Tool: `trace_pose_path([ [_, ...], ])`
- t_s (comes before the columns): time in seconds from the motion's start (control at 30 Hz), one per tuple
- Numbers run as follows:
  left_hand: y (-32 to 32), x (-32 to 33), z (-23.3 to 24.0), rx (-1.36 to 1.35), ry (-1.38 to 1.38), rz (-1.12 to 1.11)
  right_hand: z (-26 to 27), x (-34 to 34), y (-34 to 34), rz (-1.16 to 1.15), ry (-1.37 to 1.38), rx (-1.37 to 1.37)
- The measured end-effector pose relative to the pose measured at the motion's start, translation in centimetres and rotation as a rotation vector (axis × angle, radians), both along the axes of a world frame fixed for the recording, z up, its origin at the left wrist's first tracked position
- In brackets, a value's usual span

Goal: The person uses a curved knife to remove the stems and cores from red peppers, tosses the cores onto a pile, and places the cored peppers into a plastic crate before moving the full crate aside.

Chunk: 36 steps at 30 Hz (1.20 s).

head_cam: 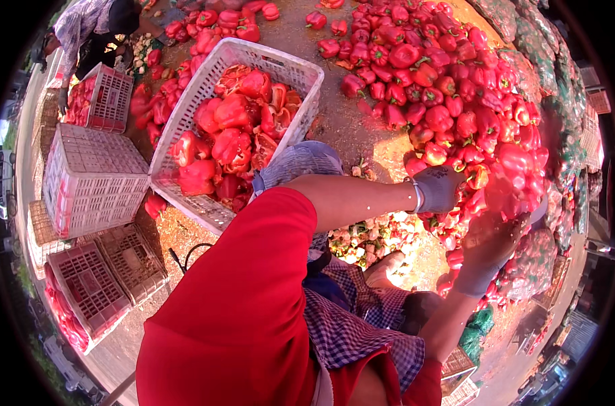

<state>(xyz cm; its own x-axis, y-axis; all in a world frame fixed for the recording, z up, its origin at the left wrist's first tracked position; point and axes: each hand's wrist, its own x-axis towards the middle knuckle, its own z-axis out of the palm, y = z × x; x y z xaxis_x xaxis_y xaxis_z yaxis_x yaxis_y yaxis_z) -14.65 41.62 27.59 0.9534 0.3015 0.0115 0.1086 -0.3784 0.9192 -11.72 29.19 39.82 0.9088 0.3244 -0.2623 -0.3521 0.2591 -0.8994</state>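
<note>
My left hand (pixel 437 189), in a grey glove, reaches across to the near side of a large heap of whole red bell peppers (pixel 439 111). Its fingertips are among the peppers, and their grip is hidden. Below it, my right hand (pixel 490 246), in a soiled glove, is blurred, with a blurred red pepper (pixel 502 195) by its fingers; whether it grips the pepper is unclear. A white plastic crate (pixel 185 101) stands to my left, partly filled with cut, hollowed red peppers (pixel 234 114). Pepper cores and stems (pixel 373 238) lie on the ground between my legs and the heap.
Upturned white crates (pixel 102 177) and other crates (pixel 92 289) stand at left. A co-worker (pixel 92 30) bends over a pepper-filled crate (pixel 99 99) at upper left. Filled mesh sacks (pixel 535 264) line the right side. More red peppers (pixel 206 40) lie beyond my crate.
</note>
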Motion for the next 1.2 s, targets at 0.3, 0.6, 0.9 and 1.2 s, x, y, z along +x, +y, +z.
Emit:
trace_pose_path([
  [0.3,1.3,2.0,0.7,-0.746,-0.165,0.125,0.1,1.7,-0.3,0.156,-0.552,-0.444],
  [0.6,0.8,1.8,1.0,-1.038,0.003,-0.025,-3.4,1.9,-4.0,0.504,-0.631,-0.726],
  [0.9,-1.5,1.3,2.4,-1.066,0.159,0.155,-3.7,1.6,-3.9,0.681,-0.323,-0.739],
  [1.2,-1.2,1.4,1.5,-0.998,0.186,0.202,-6.0,0.2,-3.3,0.600,-0.460,-0.732],
])
